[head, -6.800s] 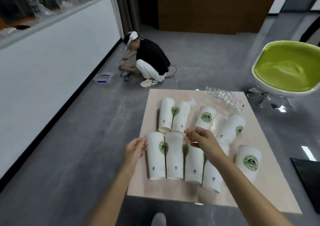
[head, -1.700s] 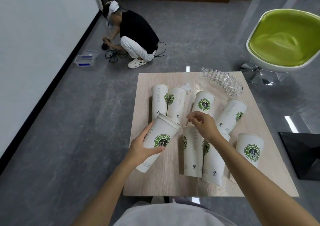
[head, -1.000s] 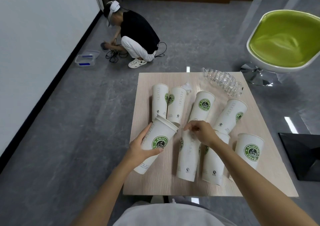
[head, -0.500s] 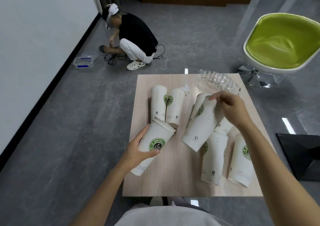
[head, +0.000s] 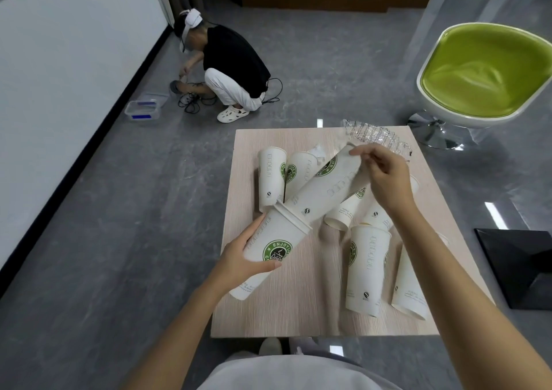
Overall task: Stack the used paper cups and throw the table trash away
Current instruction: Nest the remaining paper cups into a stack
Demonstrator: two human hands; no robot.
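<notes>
My left hand [head: 242, 262] grips a white paper cup with a green logo [head: 270, 250], tilted with its mouth up and to the right. My right hand [head: 383, 177] holds a second cup [head: 324, 188] by its rim end, with its base at the mouth of the first cup. Several more white cups lie on the light wooden table [head: 310, 315]: two [head: 270, 177] at the back left, others [head: 367, 270] under and beside my right forearm. A crumpled clear plastic bottle [head: 376, 138] lies at the table's far right edge. A small white scrap [head: 318, 152] sits behind the back cups.
A person [head: 230, 70] crouches on the grey floor beyond the table, next to cables and a clear plastic box [head: 143, 111]. A green and white swivel chair [head: 484, 73] stands at the right. A black object [head: 519, 267] lies on the floor right of the table.
My right hand picked a cup up off the table and swung its base down to the mouth of the cup in my left hand. The left hand stayed nearly still.
</notes>
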